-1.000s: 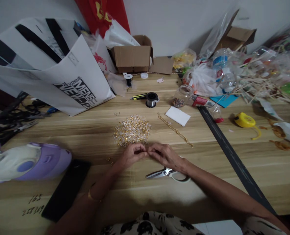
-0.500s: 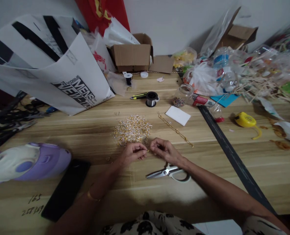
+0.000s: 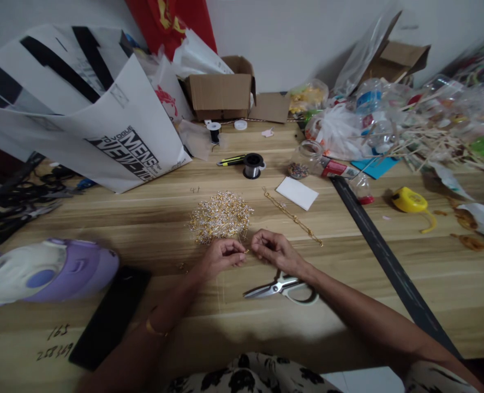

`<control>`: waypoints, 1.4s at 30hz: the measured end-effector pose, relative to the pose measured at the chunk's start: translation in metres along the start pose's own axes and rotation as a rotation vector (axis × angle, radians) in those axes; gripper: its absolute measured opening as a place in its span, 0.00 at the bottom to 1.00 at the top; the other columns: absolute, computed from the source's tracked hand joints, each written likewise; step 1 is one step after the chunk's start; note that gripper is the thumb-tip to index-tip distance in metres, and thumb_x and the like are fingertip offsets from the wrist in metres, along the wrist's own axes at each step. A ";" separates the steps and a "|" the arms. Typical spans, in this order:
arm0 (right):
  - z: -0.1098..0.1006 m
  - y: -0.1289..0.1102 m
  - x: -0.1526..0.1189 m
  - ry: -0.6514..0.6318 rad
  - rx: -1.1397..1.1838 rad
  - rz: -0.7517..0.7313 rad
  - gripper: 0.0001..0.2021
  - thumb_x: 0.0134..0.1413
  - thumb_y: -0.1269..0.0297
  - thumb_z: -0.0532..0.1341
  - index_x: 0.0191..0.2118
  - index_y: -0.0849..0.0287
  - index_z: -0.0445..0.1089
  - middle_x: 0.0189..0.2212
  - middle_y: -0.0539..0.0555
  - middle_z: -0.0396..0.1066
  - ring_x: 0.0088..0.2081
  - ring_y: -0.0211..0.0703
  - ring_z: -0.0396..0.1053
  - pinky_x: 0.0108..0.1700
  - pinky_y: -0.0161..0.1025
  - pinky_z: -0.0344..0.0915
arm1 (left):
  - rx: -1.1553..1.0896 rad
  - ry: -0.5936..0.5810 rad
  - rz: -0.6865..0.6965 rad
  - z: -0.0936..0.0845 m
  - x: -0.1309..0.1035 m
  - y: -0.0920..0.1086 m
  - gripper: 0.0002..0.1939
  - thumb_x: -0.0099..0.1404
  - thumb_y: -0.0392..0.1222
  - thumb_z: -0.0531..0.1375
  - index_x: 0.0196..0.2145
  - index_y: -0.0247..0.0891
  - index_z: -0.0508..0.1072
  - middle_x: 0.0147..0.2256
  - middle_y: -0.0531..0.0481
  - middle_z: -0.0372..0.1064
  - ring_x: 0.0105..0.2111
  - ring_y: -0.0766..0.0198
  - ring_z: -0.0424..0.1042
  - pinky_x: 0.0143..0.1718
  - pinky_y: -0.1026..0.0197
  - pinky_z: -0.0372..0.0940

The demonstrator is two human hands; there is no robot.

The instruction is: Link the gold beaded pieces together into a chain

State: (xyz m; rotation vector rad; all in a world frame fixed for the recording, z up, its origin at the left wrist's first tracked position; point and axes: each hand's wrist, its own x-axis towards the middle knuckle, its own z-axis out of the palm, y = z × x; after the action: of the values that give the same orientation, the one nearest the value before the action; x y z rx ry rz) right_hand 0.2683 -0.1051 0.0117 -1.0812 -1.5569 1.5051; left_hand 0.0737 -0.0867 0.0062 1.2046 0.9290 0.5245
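My left hand (image 3: 224, 255) is closed in a pinch, with a small gold bead (image 3: 247, 251) at its fingertips. Facing it, a short gap away, my right hand (image 3: 275, 252) also pinches; what lies between those fingers is too small to make out. A heap of gold and clear beads (image 3: 221, 217) sits just beyond the left hand. Thin pale thread (image 3: 221, 289) trails on the table below the left wrist. Beneath the right forearm lie open-bladed scissors (image 3: 281, 286) with white handles. A gold beaded chain (image 3: 294, 218) rests beyond the right hand.
Farther back stand a wire spool (image 3: 252, 166), a yellow-black cutter (image 3: 231, 160), a bead jar (image 3: 304, 159) and a white card (image 3: 297, 192). A phone (image 3: 111, 316) and purple-white object (image 3: 73, 270) lie left. A yellow tape measure (image 3: 409, 200) and black strip (image 3: 389, 256) are right.
Almost nothing differs. My right hand's fingers have shifted very slightly; the left hand keeps its pinch in the same place.
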 end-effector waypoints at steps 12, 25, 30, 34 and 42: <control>-0.002 0.003 0.001 0.007 0.018 0.016 0.14 0.55 0.54 0.58 0.31 0.62 0.63 0.19 0.46 0.58 0.20 0.31 0.53 0.22 0.30 0.49 | -0.026 -0.005 0.022 -0.001 0.000 0.000 0.16 0.50 0.47 0.66 0.29 0.32 0.67 0.25 0.50 0.71 0.25 0.68 0.70 0.29 0.64 0.65; -0.004 0.000 0.004 0.047 0.112 0.067 0.15 0.53 0.51 0.59 0.30 0.61 0.62 0.19 0.45 0.59 0.19 0.31 0.55 0.21 0.29 0.53 | 0.030 -0.046 0.030 -0.004 0.001 -0.001 0.16 0.54 0.49 0.63 0.29 0.31 0.70 0.25 0.48 0.72 0.24 0.68 0.70 0.28 0.65 0.65; -0.003 0.000 0.004 0.039 0.122 0.065 0.15 0.52 0.52 0.59 0.30 0.61 0.62 0.19 0.45 0.59 0.19 0.30 0.55 0.21 0.28 0.53 | 0.029 -0.037 0.032 -0.003 0.000 -0.001 0.15 0.55 0.49 0.63 0.29 0.31 0.70 0.25 0.48 0.72 0.24 0.69 0.69 0.28 0.65 0.64; -0.003 0.000 0.003 0.040 0.115 0.066 0.15 0.53 0.52 0.59 0.30 0.61 0.62 0.19 0.45 0.59 0.19 0.30 0.55 0.20 0.28 0.52 | 0.033 -0.033 0.034 -0.002 -0.001 0.002 0.16 0.55 0.49 0.62 0.29 0.31 0.71 0.25 0.48 0.72 0.24 0.69 0.69 0.28 0.66 0.64; -0.002 -0.001 0.003 0.037 0.105 0.061 0.15 0.53 0.52 0.59 0.30 0.61 0.62 0.18 0.45 0.59 0.18 0.30 0.55 0.20 0.28 0.52 | 0.032 -0.013 0.002 0.000 0.001 0.000 0.16 0.50 0.48 0.66 0.30 0.31 0.71 0.23 0.51 0.71 0.23 0.69 0.69 0.28 0.65 0.65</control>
State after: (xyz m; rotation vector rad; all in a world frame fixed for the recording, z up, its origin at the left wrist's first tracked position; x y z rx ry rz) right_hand 0.2689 -0.1019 0.0132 -1.0992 -1.4152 1.5801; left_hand 0.0737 -0.0858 0.0061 1.2361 0.9287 0.5047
